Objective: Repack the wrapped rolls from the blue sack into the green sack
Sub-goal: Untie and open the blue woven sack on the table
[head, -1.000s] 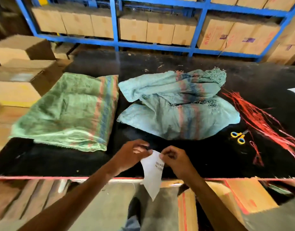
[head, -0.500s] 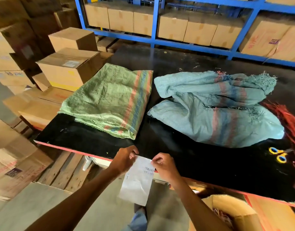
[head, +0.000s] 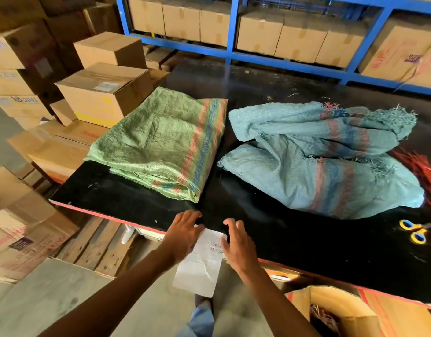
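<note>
The green sack point(head: 161, 147) lies folded flat on the left part of the black table point(head: 126, 200). To its right the blue sack point(head: 319, 171) lies crumpled and folded over itself; no wrapped rolls show. At the table's near edge a white printed paper sheet point(head: 199, 266) hangs partly over the red rim. My left hand point(head: 185, 235) lies flat on the sheet's upper left corner. My right hand point(head: 237, 246) hovers at its right edge with fingers spread. Neither hand pinches the sheet.
Yellow-handled scissors point(head: 413, 232) and a bundle of red strings point(head: 423, 171) lie at the table's right. Stacked cardboard boxes point(head: 102, 93) crowd the left side, over a wooden pallet point(head: 95, 249). A blue rack point(head: 229, 54) with cartons stands behind. An open carton point(head: 331, 312) sits below the edge.
Both hands pinched the white sheet before; now the fingers have opened and the sheet rests on the table's edge. My view has swung left and closer to the sacks.
</note>
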The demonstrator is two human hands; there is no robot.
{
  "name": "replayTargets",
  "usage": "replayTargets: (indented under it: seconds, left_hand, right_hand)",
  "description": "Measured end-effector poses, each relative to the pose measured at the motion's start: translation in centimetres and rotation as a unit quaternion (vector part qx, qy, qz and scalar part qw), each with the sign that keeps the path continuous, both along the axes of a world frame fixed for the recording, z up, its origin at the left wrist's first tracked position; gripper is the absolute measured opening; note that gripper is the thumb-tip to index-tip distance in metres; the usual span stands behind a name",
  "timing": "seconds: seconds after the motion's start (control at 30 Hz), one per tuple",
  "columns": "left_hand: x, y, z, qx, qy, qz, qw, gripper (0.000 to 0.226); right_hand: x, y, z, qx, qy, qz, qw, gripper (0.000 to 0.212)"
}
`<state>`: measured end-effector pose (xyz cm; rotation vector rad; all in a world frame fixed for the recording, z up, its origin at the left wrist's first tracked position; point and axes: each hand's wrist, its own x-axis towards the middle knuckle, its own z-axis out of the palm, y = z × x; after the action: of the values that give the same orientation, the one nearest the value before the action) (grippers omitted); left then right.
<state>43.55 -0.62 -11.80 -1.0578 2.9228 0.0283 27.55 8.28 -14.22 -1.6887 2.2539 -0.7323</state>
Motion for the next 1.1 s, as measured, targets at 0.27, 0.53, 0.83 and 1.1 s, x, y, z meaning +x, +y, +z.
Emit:
replayTargets:
  seconds: [0.27,0.53,0.83,1.1]
  left_hand:
    - [2.7,1.2,-1.2,-0.016,-0.102,0.005,0.995,0.074]
    - [0.5,1.9,0.4,0.020,-0.094,0.042,0.995,0.083]
    - [-11.8,-2.3,7.3,0.078,0.166,-0.050,0.982,0.064]
    - [-26.2,-14.1,14.6,0.008,0.307,-0.040,0.951,0.068]
  right_hand:
    - [-0.2,1.7,-1.6,-0.024,0.105,0.071,0.992,0.060]
    - [-2.2,1.6,-0.2,0.037,-0.067,0.102,0.992,0.044]
    - [-13.5,-0.3,10.6,-0.040,-0.319,0.005,0.947,0.012]
    - [-31.0,-5.1,19.9,-0.192,-0.132,-0.100,0.967,0.021]
